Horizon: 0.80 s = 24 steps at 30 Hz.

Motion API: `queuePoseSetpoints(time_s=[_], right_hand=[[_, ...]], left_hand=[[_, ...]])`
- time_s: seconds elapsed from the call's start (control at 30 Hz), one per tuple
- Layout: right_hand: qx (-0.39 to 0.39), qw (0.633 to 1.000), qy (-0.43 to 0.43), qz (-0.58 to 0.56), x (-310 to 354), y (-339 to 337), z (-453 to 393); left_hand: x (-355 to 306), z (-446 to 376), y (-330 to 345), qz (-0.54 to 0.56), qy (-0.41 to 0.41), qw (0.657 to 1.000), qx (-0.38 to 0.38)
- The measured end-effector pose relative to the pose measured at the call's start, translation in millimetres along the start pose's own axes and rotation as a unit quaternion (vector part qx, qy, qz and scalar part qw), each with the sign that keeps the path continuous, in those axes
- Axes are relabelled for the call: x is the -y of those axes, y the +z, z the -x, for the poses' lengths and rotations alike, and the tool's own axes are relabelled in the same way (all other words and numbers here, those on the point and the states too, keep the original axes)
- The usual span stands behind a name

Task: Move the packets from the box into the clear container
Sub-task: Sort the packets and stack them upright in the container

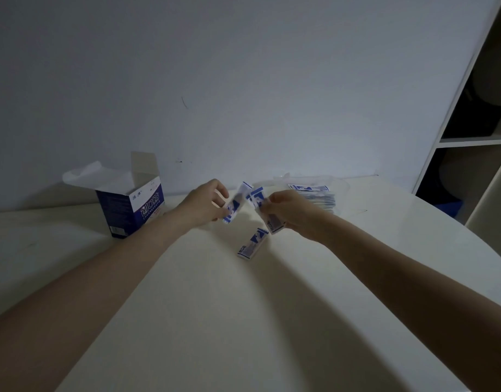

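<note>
Two containers sit near the worktop's (204, 321) far edge: the blue box (130, 206) toward the left, flaps open, its inside hidden from here, and the clear container (341, 186) toward the right, holding a stack of packets (318, 198). Between them, the left hand (205, 205) pinches one packet (234, 206) in its fingers, the right hand (286, 212) grips another (267, 213). A loose packet (251, 244) lies flat just below them. White wall (243, 80) behind; a shelf unit (475, 142) stands at the right.

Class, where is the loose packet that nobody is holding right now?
In the head view, the loose packet lies flat on the table, near the middle, just below and between the left hand and right hand.
</note>
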State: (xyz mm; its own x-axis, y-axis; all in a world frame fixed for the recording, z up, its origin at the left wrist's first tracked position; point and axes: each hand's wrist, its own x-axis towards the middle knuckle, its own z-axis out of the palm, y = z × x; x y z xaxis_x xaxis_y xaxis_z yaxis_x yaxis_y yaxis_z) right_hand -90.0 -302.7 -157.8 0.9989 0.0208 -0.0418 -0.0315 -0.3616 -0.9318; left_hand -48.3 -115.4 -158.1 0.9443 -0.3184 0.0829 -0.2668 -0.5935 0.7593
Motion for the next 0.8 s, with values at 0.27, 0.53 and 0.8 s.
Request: queuePoseSetpoints(time_s=[0.27,0.53,0.8], right_hand=[[0.003,0.992,-0.003,-0.125,4,18,0],[0.001,0.823,-0.244,0.513,12,8,1],[0.013,0.849,-0.188,0.493,-9,-20,12]], left_hand=[[-16,7,16,0.17,-0.034,0.985,-0.001],[-21,2,7,-0.108,0.084,0.99,-0.024],[-19,-6,36,-0.241,0.11,0.953,0.147]])
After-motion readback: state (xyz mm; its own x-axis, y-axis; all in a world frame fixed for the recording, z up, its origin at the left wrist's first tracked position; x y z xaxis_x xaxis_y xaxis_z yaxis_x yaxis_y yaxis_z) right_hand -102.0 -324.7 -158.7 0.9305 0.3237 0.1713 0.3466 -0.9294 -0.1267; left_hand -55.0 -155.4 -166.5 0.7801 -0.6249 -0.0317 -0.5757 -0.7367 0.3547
